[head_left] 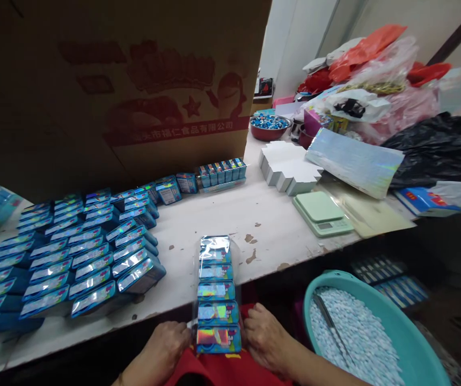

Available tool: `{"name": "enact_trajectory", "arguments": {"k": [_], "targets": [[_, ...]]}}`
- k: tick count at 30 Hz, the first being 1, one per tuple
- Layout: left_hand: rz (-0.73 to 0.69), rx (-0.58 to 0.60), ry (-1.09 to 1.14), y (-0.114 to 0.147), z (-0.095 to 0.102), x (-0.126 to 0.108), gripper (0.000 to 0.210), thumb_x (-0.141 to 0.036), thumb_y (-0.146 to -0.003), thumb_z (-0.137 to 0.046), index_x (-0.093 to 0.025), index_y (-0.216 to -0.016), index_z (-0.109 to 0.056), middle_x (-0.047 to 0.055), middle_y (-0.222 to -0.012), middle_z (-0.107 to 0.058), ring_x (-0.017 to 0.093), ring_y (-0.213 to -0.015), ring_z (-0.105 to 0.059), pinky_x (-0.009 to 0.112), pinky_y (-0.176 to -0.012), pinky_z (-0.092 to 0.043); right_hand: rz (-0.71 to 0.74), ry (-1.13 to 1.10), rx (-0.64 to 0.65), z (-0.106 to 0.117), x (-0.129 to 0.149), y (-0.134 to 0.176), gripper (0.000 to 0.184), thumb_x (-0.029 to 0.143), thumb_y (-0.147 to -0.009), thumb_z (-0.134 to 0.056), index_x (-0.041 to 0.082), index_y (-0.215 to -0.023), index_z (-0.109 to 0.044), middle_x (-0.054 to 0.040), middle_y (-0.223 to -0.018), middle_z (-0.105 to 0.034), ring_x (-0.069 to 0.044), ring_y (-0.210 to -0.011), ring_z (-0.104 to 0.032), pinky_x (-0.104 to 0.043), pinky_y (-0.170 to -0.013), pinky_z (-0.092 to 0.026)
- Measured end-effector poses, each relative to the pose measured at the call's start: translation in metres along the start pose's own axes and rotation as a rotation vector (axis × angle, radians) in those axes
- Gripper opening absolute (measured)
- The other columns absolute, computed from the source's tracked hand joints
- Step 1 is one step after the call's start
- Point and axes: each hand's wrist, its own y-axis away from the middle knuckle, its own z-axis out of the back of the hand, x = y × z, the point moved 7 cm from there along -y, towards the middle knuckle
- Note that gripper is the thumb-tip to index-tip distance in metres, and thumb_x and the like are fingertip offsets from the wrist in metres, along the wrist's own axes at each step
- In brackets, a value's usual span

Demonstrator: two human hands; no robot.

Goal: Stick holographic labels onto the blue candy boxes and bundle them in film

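Note:
In front of me a row of several small blue boxes [216, 291] sits in a clear plastic package [234, 252], its far part on the table edge and its near part against a red garment. My left hand [168, 343] is closed at the near left corner, with the fingers curled against the plastic. On the opposite side, my right hand [268, 335] is likewise closed at the near right edge. The fingertips of both are partly hidden. Many similar blue boxes [93, 268] stand in rows to the left on the white table [198, 220].
A large cardboard carton [153, 69] stands behind. Another filled clear package [222, 177] lies before it. At right are white card stacks [286, 163], a pale green scale [322, 213] and heaped plastic bags [375, 80]. Below, a turquoise basin [419, 343] holds small pale pieces and metal tongs [330, 321].

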Motion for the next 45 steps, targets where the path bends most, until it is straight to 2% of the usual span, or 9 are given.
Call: {"name": "enact_trajectory", "arguments": {"k": [5, 13, 17, 19, 22, 25, 29, 36, 45], "targets": [[0.004, -0.024, 0.119, -0.007, 0.012, -0.002, 0.027, -0.022, -0.087, -0.031, -0.02, -0.071, -0.053, 0.003, -0.07, -0.059, 0.013, -0.061, -0.05, 0.025, -0.056, -0.038, -0.006, -0.04, -0.004, -0.009, -0.003, 0.003, 0.012, 0.023, -0.074, -0.048, 0.019, -0.064, -0.051, 0.0002, -0.065, -0.058, -0.013, -0.065, -0.045, -0.029, -0.063, -0.026], [0.592, -0.247, 0.487, -0.02, 0.042, 0.06, 0.035, -0.034, -0.085, -0.031, -0.017, -0.062, -0.053, 0.002, -0.06, -0.055, 0.013, -0.059, -0.05, 0.024, -0.056, -0.04, 0.03, -0.203, -0.038, 0.047, 0.028, -0.062, 0.021, 0.017, -0.076, -0.044, 0.018, -0.057, -0.054, 0.0004, -0.063, -0.059, -0.01, -0.058, -0.049, -0.024, -0.056, -0.031], [0.767, -0.347, 0.571, 0.001, 0.032, 0.084, 0.025, -0.037, -0.077, -0.042, -0.017, -0.075, -0.057, 0.001, -0.065, -0.061, 0.015, -0.061, -0.055, 0.025, -0.057, -0.044, -0.15, -0.514, -0.375, 0.106, -0.027, -0.074, 0.022, 0.025, -0.083, -0.043, 0.018, -0.071, -0.06, -0.0018, -0.071, -0.06, -0.011, -0.066, -0.052, -0.023, -0.062, -0.038], [0.768, -0.354, 0.616, 0.002, 0.026, 0.087, 0.028, -0.034, -0.076, -0.042, -0.017, -0.092, -0.058, 0.003, -0.08, -0.066, 0.018, -0.073, -0.06, 0.027, -0.066, -0.046, -0.262, -0.634, -0.538, 0.128, -0.07, -0.081, 0.029, 0.033, -0.078, -0.054, 0.02, -0.104, -0.056, -0.0072, -0.105, -0.057, -0.016, -0.093, -0.052, -0.028, -0.077, -0.041], [0.712, -0.325, 0.575, -0.002, 0.021, 0.086, 0.029, -0.027, -0.076, -0.04, -0.019, -0.096, -0.06, 0.005, -0.091, -0.067, 0.019, -0.084, -0.061, 0.029, -0.074, -0.046, -0.293, -0.847, -0.388, 0.123, -0.112, -0.11, 0.066, 0.037, -0.064, -0.067, 0.023, -0.123, -0.042, -0.0086, -0.12, -0.049, -0.02, -0.105, -0.048, -0.035, -0.085, -0.04], [0.686, -0.348, 0.453, -0.004, 0.02, 0.083, 0.026, -0.019, -0.072, -0.04, -0.02, -0.086, -0.062, 0.005, -0.088, -0.067, 0.019, -0.084, -0.061, 0.028, -0.075, -0.047, -0.335, -0.979, -0.26, 0.107, -0.128, -0.128, 0.053, 0.038, -0.062, -0.068, 0.019, -0.11, -0.054, -0.0064, -0.104, -0.058, -0.016, -0.086, -0.055, -0.033, -0.077, -0.043], [0.665, -0.367, 0.345, -0.004, 0.019, 0.078, 0.026, -0.014, -0.071, -0.038, -0.019, -0.084, -0.06, 0.006, -0.084, -0.065, 0.02, -0.082, -0.06, 0.029, -0.073, -0.047, -0.345, -0.953, -0.363, 0.112, -0.134, -0.127, 0.024, 0.036, -0.063, -0.066, 0.017, -0.075, -0.061, -0.0006, -0.079, -0.06, -0.013, -0.075, -0.053, -0.029, -0.073, -0.041], [0.635, -0.315, 0.314, -0.006, 0.015, 0.078, 0.025, -0.012, -0.071, -0.037, -0.019, -0.083, -0.058, 0.006, -0.084, -0.063, 0.02, -0.081, -0.059, 0.03, -0.072, -0.046, -0.342, -1.186, -0.145, 0.112, -0.138, -0.138, 0.022, 0.037, -0.064, -0.063, 0.016, -0.066, -0.059, 0.0025, -0.063, -0.056, -0.01, -0.064, -0.048, -0.025, -0.066, -0.037], [0.608, -0.319, 0.501, -0.028, 0.025, 0.086, 0.019, -0.025, -0.071, -0.045, -0.018, -0.079, -0.062, 0.005, -0.082, -0.064, 0.02, -0.079, -0.058, 0.029, -0.072, -0.046, -0.425, -1.295, -0.56, 0.107, -0.156, -0.066, 0.021, 0.035, -0.068, -0.061, 0.018, -0.061, -0.051, 0.0009, -0.063, -0.049, -0.013, -0.065, -0.045, -0.027, -0.066, -0.036]]}}
